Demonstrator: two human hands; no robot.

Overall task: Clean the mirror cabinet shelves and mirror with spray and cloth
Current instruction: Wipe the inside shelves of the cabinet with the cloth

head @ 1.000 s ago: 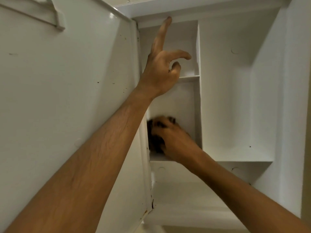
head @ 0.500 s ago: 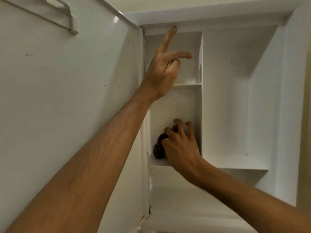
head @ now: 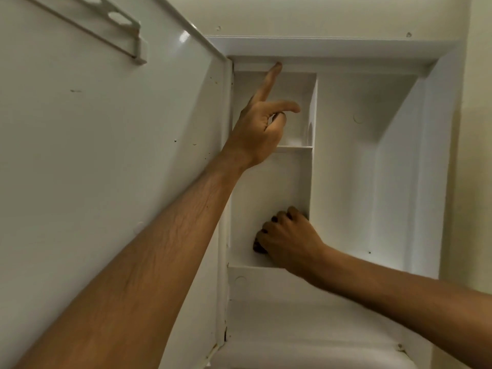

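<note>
1. Listing from the left, we record the open cabinet door [head: 106, 161]: white inner face, speckled with small dark marks, swung out toward us and filling the left half of the view.
2. We note a white slotted bracket [head: 114, 30] fixed near the door's upper edge, with two oval holes showing.
3. We log the left hand [head: 259, 129] raised along the door's hinge edge. Its fingers are spread and grip nothing: the index fingertip touches the underside of the cabinet top frame [head: 332, 46], another finger juts right, and the rest curl loosely toward the palm.
4. We enter the narrow left compartment [head: 269, 187] of the cabinet, split by a small upper shelf [head: 294, 148] just right of the left wrist.
5. We record the right hand [head: 288, 242] low in that compartment, just above its lower shelf [head: 247, 263], fingers curled and pressed around the cloth [head: 257, 247]. Only a dark scrap of the cloth shows at the hand's left edge, against the compartment's back wall; the rest is hidden under the fingers.
6. We note the vertical divider [head: 311, 155], with the right hand's knuckles just beside its lower end.
7. We list the tall right compartment [head: 372, 169]: white, bearing a few dark specks near its floor.
8. We cannot see the spray or the mirror face.
</note>
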